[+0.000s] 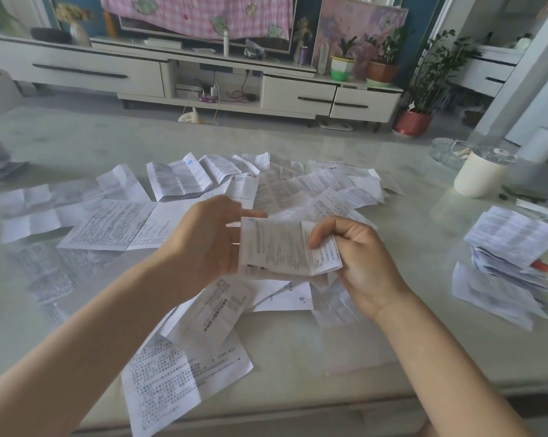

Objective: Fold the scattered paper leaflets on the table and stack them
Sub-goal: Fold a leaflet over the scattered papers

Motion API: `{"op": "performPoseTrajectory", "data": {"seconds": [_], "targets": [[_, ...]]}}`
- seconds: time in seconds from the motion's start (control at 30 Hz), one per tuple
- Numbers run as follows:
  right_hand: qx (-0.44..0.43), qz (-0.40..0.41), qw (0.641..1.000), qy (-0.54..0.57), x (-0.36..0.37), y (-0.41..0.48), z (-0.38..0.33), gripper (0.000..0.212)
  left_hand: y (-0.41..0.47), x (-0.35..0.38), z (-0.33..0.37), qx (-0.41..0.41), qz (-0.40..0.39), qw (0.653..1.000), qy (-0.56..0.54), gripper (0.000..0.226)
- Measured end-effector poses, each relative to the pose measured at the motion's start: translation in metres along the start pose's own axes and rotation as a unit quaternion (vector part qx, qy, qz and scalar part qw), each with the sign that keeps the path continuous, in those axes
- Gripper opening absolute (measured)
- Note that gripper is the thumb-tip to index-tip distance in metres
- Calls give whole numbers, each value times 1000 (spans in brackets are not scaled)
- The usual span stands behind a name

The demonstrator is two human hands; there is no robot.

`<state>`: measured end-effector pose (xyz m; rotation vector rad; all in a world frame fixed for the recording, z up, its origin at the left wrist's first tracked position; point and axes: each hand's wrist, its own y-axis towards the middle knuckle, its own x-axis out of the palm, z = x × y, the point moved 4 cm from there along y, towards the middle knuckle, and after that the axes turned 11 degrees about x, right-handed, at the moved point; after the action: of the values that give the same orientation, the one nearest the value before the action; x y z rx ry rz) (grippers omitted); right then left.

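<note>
A partly folded white leaflet (275,247) with small print hangs above the table centre between both hands. My right hand (357,263) grips its right edge, fingers curled over the fold. My left hand (209,238) is at its left edge with fingers fairly straight behind the sheet and the index finger stretched out above it. Several unfolded leaflets (115,222) lie scattered across the pale marble table (329,348). A stack of folded leaflets (512,244) sits at the right.
A white cup (480,175) and a glass ashtray (449,152) stand at the back right. A small red item (541,265) lies by the stack. One large leaflet (168,380) overhangs the near table edge. A TV cabinet and potted plants are beyond the table.
</note>
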<state>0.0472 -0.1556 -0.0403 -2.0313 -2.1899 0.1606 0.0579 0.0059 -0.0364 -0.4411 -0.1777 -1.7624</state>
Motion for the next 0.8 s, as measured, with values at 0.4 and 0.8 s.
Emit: {"op": "performPoseTrajectory", "data": {"seconds": [0.4, 0.8], "targets": [[30, -45, 994, -90, -5, -3, 5, 35, 3, -7, -3, 109, 17, 958, 265, 18], [22, -49, 988, -148, -4, -8, 1, 6, 2, 0, -6, 98, -87, 937, 324, 19]]}}
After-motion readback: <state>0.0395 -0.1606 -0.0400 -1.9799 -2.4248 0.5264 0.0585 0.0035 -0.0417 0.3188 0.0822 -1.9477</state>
